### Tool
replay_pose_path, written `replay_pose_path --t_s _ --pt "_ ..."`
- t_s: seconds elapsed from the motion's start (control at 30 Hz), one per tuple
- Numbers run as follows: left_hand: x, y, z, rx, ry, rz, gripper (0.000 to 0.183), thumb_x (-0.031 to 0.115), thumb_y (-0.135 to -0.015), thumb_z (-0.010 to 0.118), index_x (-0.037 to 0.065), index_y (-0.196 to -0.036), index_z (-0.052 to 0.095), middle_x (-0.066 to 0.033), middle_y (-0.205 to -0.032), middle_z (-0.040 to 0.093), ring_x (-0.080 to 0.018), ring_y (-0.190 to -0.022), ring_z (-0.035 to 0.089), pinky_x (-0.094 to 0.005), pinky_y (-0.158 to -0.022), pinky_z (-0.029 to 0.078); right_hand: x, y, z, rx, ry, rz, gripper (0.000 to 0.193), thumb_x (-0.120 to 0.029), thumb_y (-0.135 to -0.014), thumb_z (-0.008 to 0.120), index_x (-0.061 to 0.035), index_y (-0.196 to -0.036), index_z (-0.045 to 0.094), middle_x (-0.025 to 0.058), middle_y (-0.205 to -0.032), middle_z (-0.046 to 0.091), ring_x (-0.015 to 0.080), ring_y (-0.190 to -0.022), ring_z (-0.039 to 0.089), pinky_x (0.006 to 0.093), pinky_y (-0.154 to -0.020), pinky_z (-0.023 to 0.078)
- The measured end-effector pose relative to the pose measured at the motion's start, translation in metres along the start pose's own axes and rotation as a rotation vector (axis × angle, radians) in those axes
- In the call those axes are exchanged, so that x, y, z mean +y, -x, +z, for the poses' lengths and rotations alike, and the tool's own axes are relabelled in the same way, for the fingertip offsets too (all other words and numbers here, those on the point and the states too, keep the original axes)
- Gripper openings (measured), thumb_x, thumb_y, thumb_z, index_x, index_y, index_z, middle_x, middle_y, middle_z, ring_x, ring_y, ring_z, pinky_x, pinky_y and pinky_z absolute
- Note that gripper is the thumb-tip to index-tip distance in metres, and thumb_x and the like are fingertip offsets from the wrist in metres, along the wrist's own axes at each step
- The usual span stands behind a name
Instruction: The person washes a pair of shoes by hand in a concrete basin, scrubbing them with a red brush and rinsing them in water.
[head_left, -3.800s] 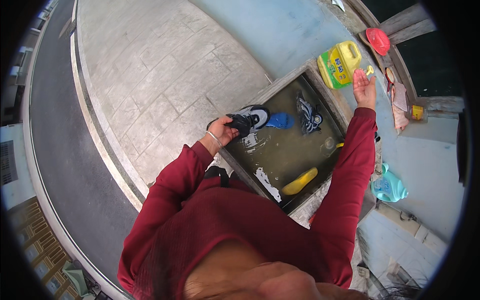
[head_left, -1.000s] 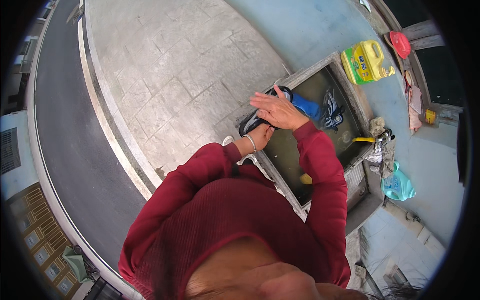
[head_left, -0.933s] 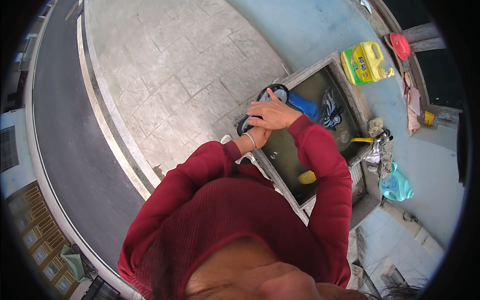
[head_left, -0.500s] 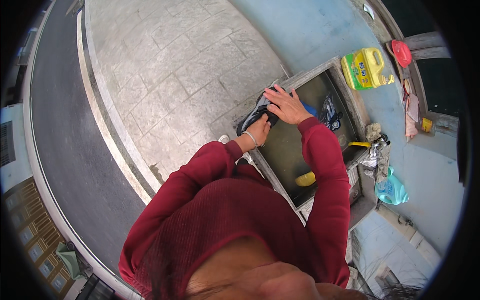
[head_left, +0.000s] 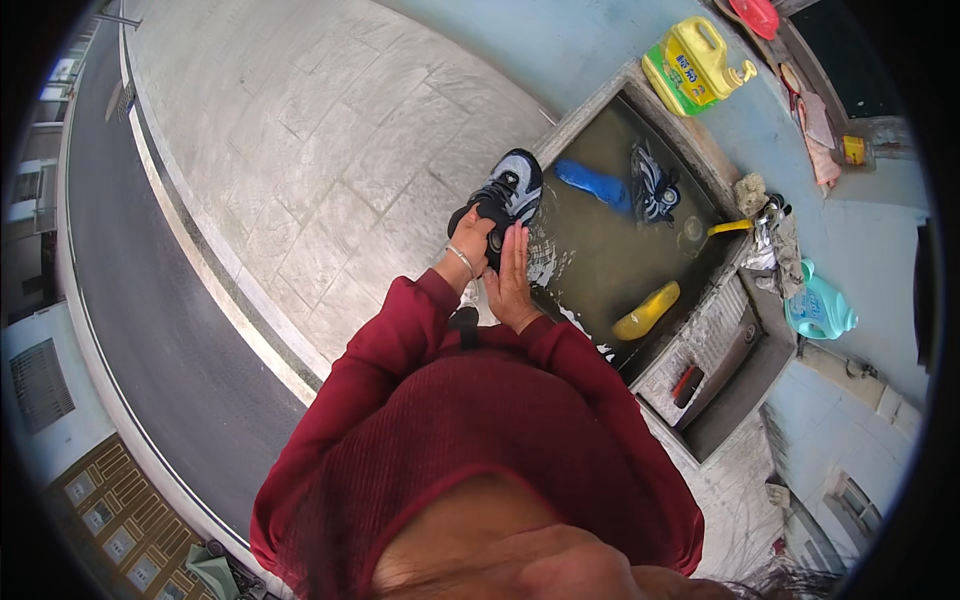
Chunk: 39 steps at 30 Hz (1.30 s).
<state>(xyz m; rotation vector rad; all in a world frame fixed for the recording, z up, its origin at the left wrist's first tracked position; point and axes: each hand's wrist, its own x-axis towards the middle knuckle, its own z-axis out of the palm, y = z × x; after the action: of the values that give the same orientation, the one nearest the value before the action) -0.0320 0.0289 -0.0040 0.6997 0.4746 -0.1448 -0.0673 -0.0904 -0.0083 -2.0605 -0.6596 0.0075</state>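
Note:
A grey and black sneaker (head_left: 518, 182) is held over the left edge of a water-filled concrete sink (head_left: 588, 112), its toe pointing away from me. My left hand (head_left: 472, 240) grips it near the heel. Alongside the heel lies my right hand (head_left: 512, 285), its fingers straight and flat against the shoe. In the murky water a second grey and dark sneaker (head_left: 653, 187) sits by the far right wall. Near it floats a blue elongated item (head_left: 595, 186); closer to me is a yellow one (head_left: 648, 311). I cannot make out their kind.
A yellow jug with a pump (head_left: 690, 66) stands on the far right rim. At the right are a yellow handle (head_left: 731, 227), crumpled cloths (head_left: 775, 245) and a turquoise bottle (head_left: 820, 308). A red and black brush (head_left: 688, 386) rests beside the ribbed washboard (head_left: 700, 345).
My right hand has come off the shoe's upper and moved toward me, down to its heel. The sneaker is now turned with its toe showing. My view has shifted, revealing more of the sink.

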Motion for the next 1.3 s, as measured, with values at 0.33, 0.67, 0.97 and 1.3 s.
replay_pose_path --t_s 0.33,0.67,0.97,1.3 --pt "0.025 -0.013 -0.025 -0.048 0.147 -0.124 0.042 0.037 -0.093 0.032 0.005 -0.118 0.045 -0.0104 -0.11 0.055 -0.024 -0.099 0.054 -0.0381 -0.087 0.044 0.02 -0.052 -0.018 -0.016 -0.075 0.059 0.082 -0.041 -0.08 0.053 0.002 -0.136 0.011 0.0231 -0.141 0.01 0.0352 -0.132 0.012 0.0448 -0.104 0.015" --pt "0.024 -0.017 -0.037 0.044 0.176 -0.161 0.055 0.055 -0.087 0.034 0.007 -0.107 0.052 -0.008 -0.102 0.059 -0.0245 -0.096 0.056 -0.0387 -0.086 0.044 -0.03 -0.002 -0.01 -0.124 0.227 0.101 0.072 -0.038 -0.082 0.048 -0.0029 -0.136 0.015 0.015 -0.143 0.011 0.0302 -0.133 0.009 0.0556 -0.101 0.009" --pt "0.044 0.013 0.014 -0.073 -0.157 -0.232 0.062 0.059 -0.085 0.034 0.007 -0.114 0.048 -0.0062 -0.109 0.056 -0.0209 -0.098 0.054 -0.0325 -0.086 0.042 -0.005 -0.041 -0.021 -0.11 0.232 0.226 0.065 -0.041 -0.085 0.045 -0.0101 -0.137 0.02 0.0075 -0.142 0.021 0.0213 -0.131 0.019 0.0576 -0.102 0.009" --pt "0.042 -0.02 -0.02 0.209 -0.014 -0.144 0.023 0.022 -0.091 0.045 0.001 -0.095 0.053 -0.0109 -0.089 0.06 -0.0229 -0.072 0.06 -0.0343 -0.067 0.052 -0.058 0.011 0.005 0.072 0.098 0.202 0.06 -0.024 -0.085 0.044 -0.0035 -0.135 0.02 0.015 -0.14 0.022 0.0302 -0.131 0.018 0.0541 -0.102 0.01"
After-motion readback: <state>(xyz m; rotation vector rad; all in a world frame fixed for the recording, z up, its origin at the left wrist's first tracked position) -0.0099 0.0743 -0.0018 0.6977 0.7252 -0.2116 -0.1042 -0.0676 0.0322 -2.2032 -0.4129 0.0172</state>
